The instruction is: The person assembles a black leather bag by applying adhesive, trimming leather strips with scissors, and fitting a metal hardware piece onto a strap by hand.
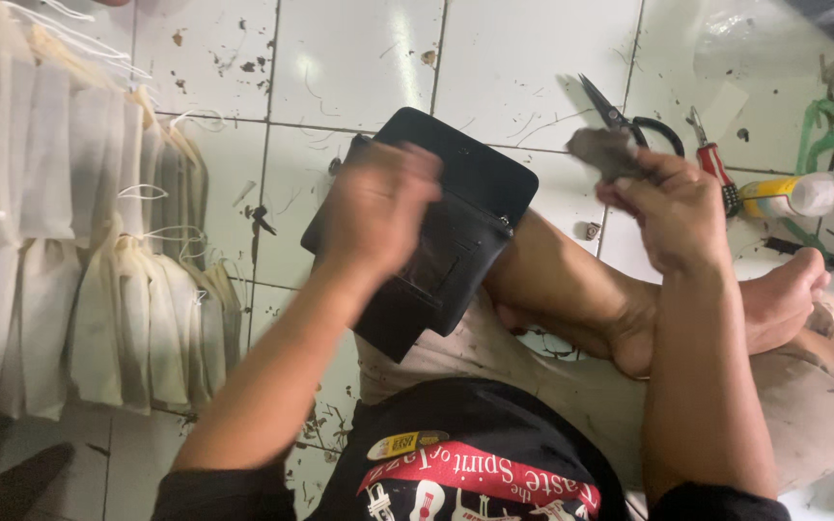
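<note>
A seated person works on a black leather wallet over their crossed legs.

The left hand [375,207], blurred, lies on the black wallet [456,207], which rests open on the knee above the white tiled floor [349,68]; I cannot tell how tight this grip is. The right hand [673,217] has its grip closed on a small grey piece [605,151]. Black scissors [629,121], red-handled pliers [714,164] and a bottle [808,195] lie just behind it. Many white cloth pouches [69,241] lie at the left.

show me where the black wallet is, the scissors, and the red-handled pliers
black wallet [480,178]: head view, upper flap, clear of the hand.
scissors [660,130]: head view, black handle loop.
red-handled pliers [713,161]: head view, red grip.
</note>
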